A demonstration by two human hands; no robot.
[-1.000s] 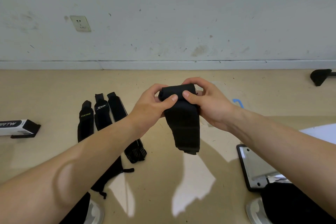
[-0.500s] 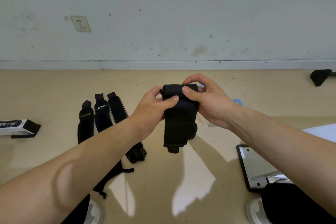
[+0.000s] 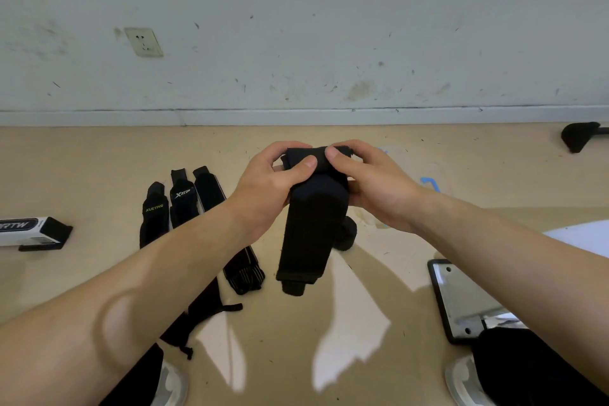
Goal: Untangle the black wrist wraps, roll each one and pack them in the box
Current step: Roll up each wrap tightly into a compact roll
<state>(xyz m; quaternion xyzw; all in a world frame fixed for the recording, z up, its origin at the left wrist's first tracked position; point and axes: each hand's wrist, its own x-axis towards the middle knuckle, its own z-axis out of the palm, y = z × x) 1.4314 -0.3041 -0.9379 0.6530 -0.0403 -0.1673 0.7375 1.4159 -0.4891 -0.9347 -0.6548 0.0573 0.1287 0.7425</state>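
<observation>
lower right: shiny metal plate [image 3: 461, 297] flat on the floor. centre of frame: left hand [image 3: 263, 194] and right hand [image 3: 375, 188] both clamp the rolled top of a black wrist wrap [image 3: 309, 234], thumbs on the front, fingers curled behind; its tail hangs free. left of centre: three more wraps [image 3: 181, 201] lie side by side. left edge: box [image 3: 29, 231], well apart. upper left: wall socket [image 3: 144, 42].
</observation>
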